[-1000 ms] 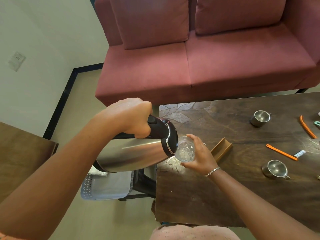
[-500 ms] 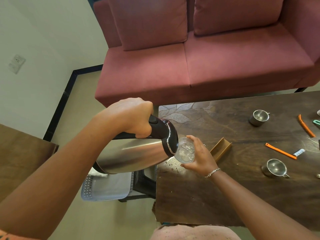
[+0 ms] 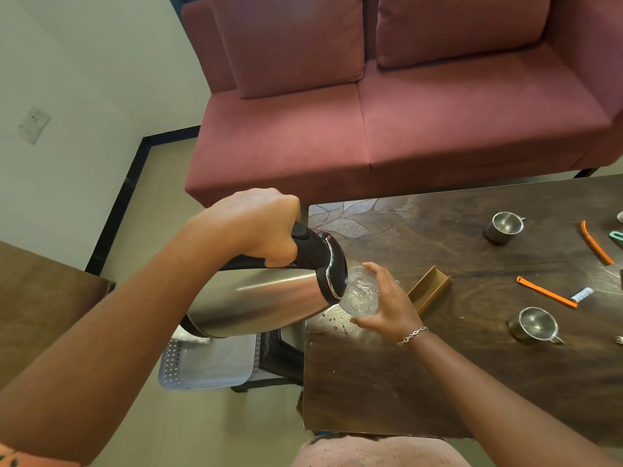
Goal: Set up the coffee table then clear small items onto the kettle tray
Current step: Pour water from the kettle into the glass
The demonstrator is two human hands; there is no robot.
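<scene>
Step in hand, as I judge it: pouring from kettle (image 3: 269,305) into glass (image 3: 360,294), part of setting up the table (image 3: 387,382).

Position: kettle tilted almost level, its body out past the table's left edge, its mouth right against the glass rim. Glass is held tipped toward the mouth, just above the table's left edge. Drops (image 3: 333,320) lie on the wood below it.

Advice: ease the tilt back as the level rises, and keep the mouth inside the rim. Stand the glass upright before lifting the kettle away; the drops suggest a dribble risk. How full the glass is I cannot tell.

Left hand (image 3: 259,227): fingers (image 3: 286,214) closed in a full fist round the black handle, carrying the kettle.

Right hand (image 3: 391,308): fingers (image 3: 377,267) curved partway, cupping the glass from its right side with the thumb beneath.

Tray (image 3: 209,365): on a stool under the kettle, left of the table. Two cups (image 3: 536,326) and orange sticks (image 3: 546,292) remain on the table, well apart from it.
</scene>
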